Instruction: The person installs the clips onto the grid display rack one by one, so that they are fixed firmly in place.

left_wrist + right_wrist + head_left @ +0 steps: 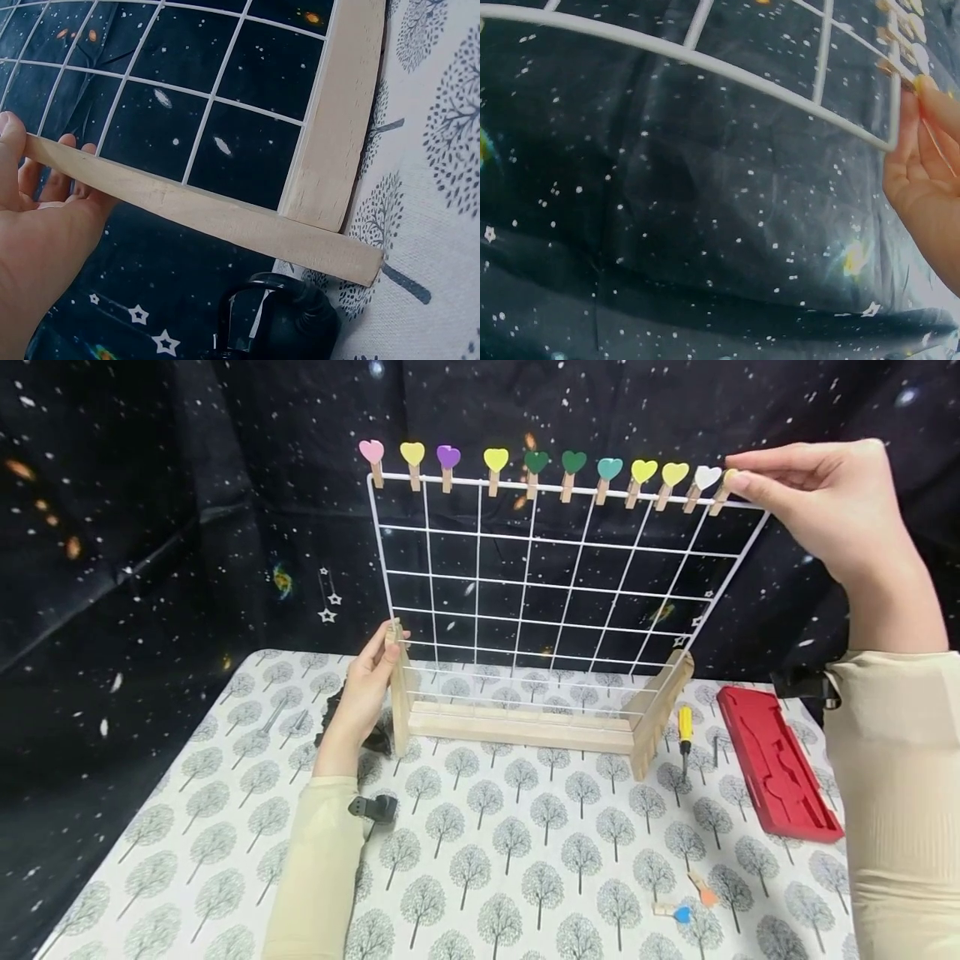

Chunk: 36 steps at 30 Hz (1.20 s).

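Observation:
A white wire grid rack stands in a wooden base on the table. Several small clothespins with painted hearts, such as a purple one and a teal one, line its top wire. At the right end of that wire my right hand pinches a yellow heart clothespin between thumb and fingers, beside a white heart clothespin. My left hand grips the upper end of the left wooden upright, thumb on one side and fingers on the other.
Two loose clothespins, one blue and one orange, lie at the front right. A yellow-handled screwdriver and a red tool tray lie right of the base. Something black sits behind my left forearm. A dark starry cloth hangs behind.

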Tool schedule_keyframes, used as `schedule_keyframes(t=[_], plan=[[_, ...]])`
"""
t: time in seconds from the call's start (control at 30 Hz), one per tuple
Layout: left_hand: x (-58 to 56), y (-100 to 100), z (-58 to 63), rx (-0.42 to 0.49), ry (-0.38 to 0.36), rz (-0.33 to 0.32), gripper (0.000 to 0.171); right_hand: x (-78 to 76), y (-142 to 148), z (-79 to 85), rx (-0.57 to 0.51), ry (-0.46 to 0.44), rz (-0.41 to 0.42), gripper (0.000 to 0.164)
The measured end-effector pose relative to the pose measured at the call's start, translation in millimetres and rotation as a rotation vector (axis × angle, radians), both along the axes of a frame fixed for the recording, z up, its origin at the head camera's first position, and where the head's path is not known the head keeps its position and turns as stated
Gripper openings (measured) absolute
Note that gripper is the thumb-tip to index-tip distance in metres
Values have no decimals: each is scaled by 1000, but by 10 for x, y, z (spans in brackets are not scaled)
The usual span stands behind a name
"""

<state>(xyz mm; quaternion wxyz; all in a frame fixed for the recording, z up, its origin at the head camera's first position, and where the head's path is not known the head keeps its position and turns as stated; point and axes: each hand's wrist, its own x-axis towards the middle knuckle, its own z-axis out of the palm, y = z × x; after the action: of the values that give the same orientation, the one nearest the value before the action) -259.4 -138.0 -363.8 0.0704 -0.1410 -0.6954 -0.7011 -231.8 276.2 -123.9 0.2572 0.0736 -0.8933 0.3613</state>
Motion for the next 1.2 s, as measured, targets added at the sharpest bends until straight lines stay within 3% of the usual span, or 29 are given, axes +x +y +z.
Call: schedule_keyframes(t=[0.1,0.3,0.4,0.53,0.6,0.77,0.93,1.07,1.2], plan=[[13,3,20,-2,0,2,50,25,9,17,-33,-4,15,32],[-3,-3,42,7,13,-9,51,156,51,-102,-193,175,110,30],[-8,-7,53,12,13,-4,50,238,58,-302,-279,227,211,27],[-15,-9,56,6,-2,1,52,384,63,-726,-201,194,266,22],[-21,-10,56,1,-5,2,53,443,99,-995,-74,137,231,21],[-36,-26,59,10,1,9,50,526,280,-1740,132,-119,229,22],[-18,-25,50,2,-9,15,51,732,431,-2362,233,-317,324,24],[1,-1,40,11,-18,10,51,965,594,-2706,311,-429,459,22],[8,20,30,18,-22,-3,50,1191,758,-2873,310,-617,548,13]])
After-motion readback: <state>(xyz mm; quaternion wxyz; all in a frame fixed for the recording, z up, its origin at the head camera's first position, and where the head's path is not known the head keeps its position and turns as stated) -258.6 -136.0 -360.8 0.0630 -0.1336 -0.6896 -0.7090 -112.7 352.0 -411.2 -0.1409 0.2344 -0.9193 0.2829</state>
